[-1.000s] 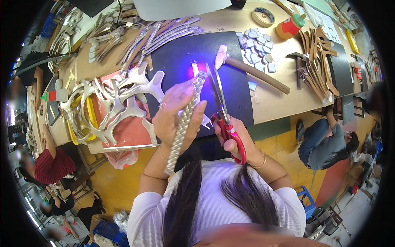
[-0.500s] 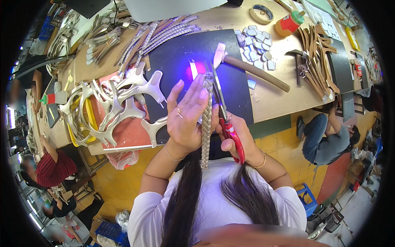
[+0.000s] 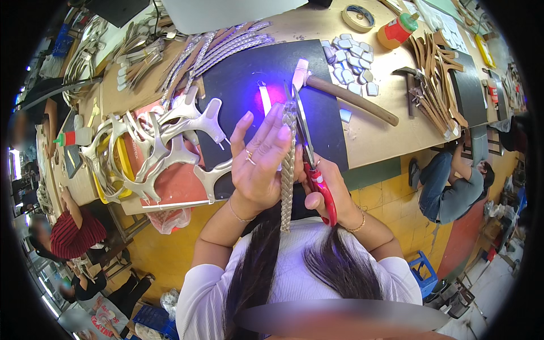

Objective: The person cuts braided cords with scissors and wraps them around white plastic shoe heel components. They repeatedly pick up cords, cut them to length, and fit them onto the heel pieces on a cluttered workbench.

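A braided metallic strap [image 3: 287, 181] hangs lengthwise between my hands, its upper end near the scissor blades. My left hand [image 3: 260, 161] holds it at the side, thumb hidden behind the strap and the other fingers stretched upward. In my right hand [image 3: 333, 184] are scissors with red handles [image 3: 323, 190], their blades pointing away from me, slightly parted beside the strap's top end. Beyond my fingertips a thin white strip [image 3: 265, 97] lies on the black mat [image 3: 238, 73] in blue-violet light. A hammer [image 3: 345, 97] rests across the mat's right edge.
Pale shoe-upper straps [image 3: 164, 147] are heaped at left on a red sheet. Several braided straps [image 3: 226, 51] lie at the far left. Small rounded pieces [image 3: 351, 59], a tape roll [image 3: 358, 18], a glue bottle [image 3: 398, 31] and brown straps [image 3: 433, 85] occupy the right side. Other people sit nearby.
The strap has shifted slightly to the right, and its upper end sits a little lower. Both hands keep nearly the same place and grip.
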`<state>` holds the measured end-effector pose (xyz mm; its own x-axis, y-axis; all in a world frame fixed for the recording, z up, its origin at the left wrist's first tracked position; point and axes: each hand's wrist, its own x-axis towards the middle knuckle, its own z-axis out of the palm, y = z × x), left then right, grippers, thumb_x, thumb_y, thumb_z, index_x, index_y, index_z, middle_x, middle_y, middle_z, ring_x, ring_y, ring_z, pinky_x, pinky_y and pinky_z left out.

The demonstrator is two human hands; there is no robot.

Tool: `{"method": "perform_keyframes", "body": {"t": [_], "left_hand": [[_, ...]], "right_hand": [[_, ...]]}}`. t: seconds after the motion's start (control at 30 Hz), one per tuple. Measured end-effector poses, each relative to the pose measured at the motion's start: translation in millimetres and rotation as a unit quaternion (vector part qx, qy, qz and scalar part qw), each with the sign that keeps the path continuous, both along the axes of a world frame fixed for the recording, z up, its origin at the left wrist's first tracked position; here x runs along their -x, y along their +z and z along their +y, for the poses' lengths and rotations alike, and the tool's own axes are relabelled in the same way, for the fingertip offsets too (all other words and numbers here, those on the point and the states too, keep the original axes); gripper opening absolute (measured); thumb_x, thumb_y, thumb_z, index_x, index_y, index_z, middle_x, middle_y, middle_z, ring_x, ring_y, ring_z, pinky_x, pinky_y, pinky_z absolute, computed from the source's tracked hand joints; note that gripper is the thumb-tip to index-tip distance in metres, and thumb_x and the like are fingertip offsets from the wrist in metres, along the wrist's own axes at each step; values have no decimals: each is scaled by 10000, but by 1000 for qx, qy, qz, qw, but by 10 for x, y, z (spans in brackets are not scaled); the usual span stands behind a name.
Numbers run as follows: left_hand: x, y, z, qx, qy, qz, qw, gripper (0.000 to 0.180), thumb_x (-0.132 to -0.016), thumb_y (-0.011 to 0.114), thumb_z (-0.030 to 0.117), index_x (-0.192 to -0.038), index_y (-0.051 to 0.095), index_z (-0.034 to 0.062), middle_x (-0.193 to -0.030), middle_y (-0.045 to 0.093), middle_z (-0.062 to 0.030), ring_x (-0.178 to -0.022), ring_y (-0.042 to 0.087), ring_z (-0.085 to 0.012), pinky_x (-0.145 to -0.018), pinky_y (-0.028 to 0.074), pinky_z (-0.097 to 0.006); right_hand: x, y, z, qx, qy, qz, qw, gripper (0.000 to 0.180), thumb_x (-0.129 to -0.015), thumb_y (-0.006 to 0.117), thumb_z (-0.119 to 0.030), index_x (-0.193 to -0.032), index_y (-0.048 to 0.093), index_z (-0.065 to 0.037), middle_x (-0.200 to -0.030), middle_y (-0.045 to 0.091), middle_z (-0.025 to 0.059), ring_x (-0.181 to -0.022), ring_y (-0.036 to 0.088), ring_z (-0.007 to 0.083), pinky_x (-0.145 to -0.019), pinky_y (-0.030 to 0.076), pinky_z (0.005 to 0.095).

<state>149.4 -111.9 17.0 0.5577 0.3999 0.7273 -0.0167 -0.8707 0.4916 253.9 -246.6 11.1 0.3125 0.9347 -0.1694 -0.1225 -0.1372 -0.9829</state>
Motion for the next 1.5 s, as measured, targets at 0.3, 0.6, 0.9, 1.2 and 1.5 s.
{"method": "perform_keyframes", "body": {"t": [0.3,0.6,0.9,1.2,1.5], "left_hand": [[20,20,19,-8,-9,14,1000,366,-891,697,71,-1239,592,37,-1188,693,-233,-1176,653,-388,-1135,309,-535],[22,54,7,-12,-12,17,1000,395,-845,746,58,-1212,604,33,-1166,701,-233,-1158,663,-387,-1124,330,-527],[14,35,36,11,-7,19,1000,469,-815,771,34,-1242,579,46,-1151,709,-221,-1138,677,-375,-1112,348,-522],[239,-74,248,359,-82,-31,929,324,-962,546,-15,-1284,525,-36,-1328,594,-267,-1277,578,-346,-1116,390,-499],[336,-119,304,410,-72,84,905,411,-1005,485,71,-1387,465,-82,-1362,560,-267,-1268,578,-298,-1078,438,-387]], "right_hand": [[-2,16,-1,-4,-3,2,1000,871,-674,630,-863,-835,468,-22,-704,427,88,-630,411,241,-593,394,350],[-22,44,-18,3,-20,-33,999,805,-683,711,-788,-802,500,-20,-655,431,74,-599,398,199,-559,390,342],[-86,-110,-152,6,-38,-37,999,806,-698,677,-805,-829,498,-29,-683,411,53,-605,388,148,-545,366,318],[-1064,-339,-866,223,-404,-219,860,427,-935,698,-425,-942,578,-15,-740,520,-2,-656,495,103,-594,432,299],[-1764,-696,-1356,413,-328,-485,698,441,-870,727,-414,-958,644,10,-938,673,221,-887,658,399,-787,513,455]]}}
